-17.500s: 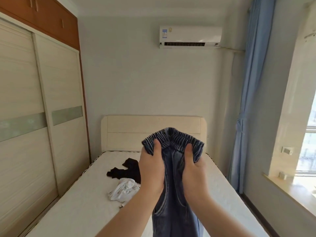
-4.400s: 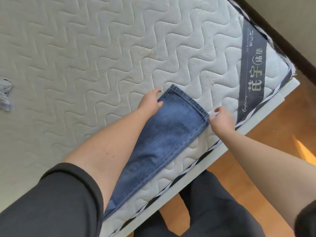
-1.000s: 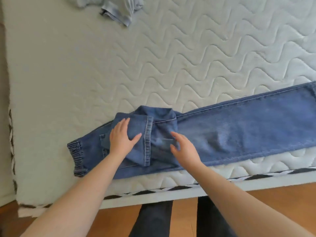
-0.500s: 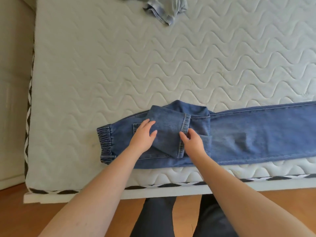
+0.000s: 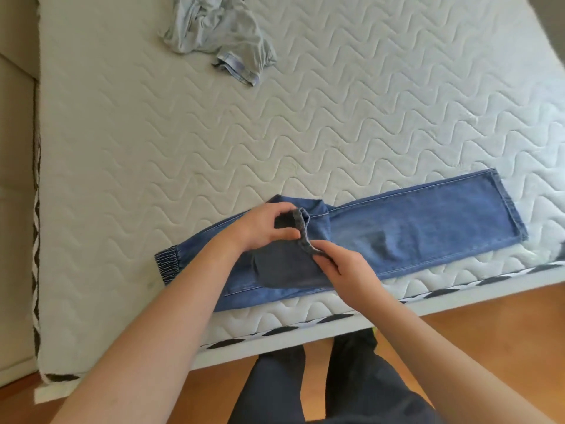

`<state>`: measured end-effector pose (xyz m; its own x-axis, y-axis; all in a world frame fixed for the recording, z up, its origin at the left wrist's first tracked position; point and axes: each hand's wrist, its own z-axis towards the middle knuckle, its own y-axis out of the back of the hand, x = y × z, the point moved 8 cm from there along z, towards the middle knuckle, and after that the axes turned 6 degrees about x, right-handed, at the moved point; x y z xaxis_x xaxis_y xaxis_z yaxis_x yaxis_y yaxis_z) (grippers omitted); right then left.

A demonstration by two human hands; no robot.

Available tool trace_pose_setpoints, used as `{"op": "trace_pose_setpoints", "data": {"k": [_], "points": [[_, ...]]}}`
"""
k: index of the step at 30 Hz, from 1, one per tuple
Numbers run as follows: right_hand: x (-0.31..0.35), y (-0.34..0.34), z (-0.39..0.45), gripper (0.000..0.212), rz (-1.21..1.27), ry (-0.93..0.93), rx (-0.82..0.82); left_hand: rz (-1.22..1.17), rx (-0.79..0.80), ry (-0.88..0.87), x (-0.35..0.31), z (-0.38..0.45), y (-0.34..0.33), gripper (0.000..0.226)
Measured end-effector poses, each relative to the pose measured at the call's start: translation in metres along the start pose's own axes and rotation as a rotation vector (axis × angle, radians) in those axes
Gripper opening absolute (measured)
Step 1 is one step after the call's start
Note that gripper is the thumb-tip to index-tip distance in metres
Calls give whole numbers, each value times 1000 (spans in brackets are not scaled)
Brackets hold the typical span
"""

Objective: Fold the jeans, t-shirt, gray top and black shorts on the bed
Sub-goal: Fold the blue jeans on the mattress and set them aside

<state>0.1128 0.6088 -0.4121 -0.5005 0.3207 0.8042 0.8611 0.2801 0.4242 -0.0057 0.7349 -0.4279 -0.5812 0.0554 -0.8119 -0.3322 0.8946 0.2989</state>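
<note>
Right now both hands work the seat of the jeans [image 5: 412, 228], which lie lengthwise along the near edge of the bed [image 5: 305, 133]. The left hand [image 5: 263, 229] grips a dark flap of denim with thumb and curled fingers, and the right hand [image 5: 342, 267], just beside it, pinches the same flap's gathered edge — between them the cloth is lifted off the layer below. The legs run flat away past the right hand; the elastic waistband [image 5: 166, 264] lies beyond the left wrist. To do this well, I would turn the flap flat into the seat, keep its edge taut between the two grips, then press the bulge out before folding lengthwise. The gray top [image 5: 217, 32] sits crumpled well beyond both hands — untouched so far.
</note>
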Motion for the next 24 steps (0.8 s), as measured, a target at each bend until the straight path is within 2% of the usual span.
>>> {"op": "trace_pose_setpoints", "data": {"k": [3, 6, 8, 11, 13, 15, 18, 21, 24], "points": [[-17, 32, -21, 19, 1, -54, -55, 23, -41, -2, -16, 3, -3, 18], [-33, 64, -38, 27, 24, -76, -42, 28, -86, -13, -54, 12, -13, 9], [-45, 86, -49, 22, -21, -115, -16, 52, -91, -38, -87, 22, -24, 7], [-68, 127, -68, 16, -90, -175, -33, 59, -100, -44, -132, 37, -41, 18], [-83, 158, -85, 8, -89, -213, -76, 62, -108, -48, -160, 46, -51, 15], [-94, 190, -104, 12, -100, -238, -121, 57, -125, -63, -187, 57, -62, 7], [-103, 233, -130, 21, -87, -267, -210, 51, -170, -84, -221, 76, -73, 8], [-108, 268, -154, 13, -100, -263, -271, 65, -167, -80, -255, 97, -88, 23], [-117, 294, -175, 9, -129, -289, -271, 93, -143, -117, -290, 115, -103, 21]]}}
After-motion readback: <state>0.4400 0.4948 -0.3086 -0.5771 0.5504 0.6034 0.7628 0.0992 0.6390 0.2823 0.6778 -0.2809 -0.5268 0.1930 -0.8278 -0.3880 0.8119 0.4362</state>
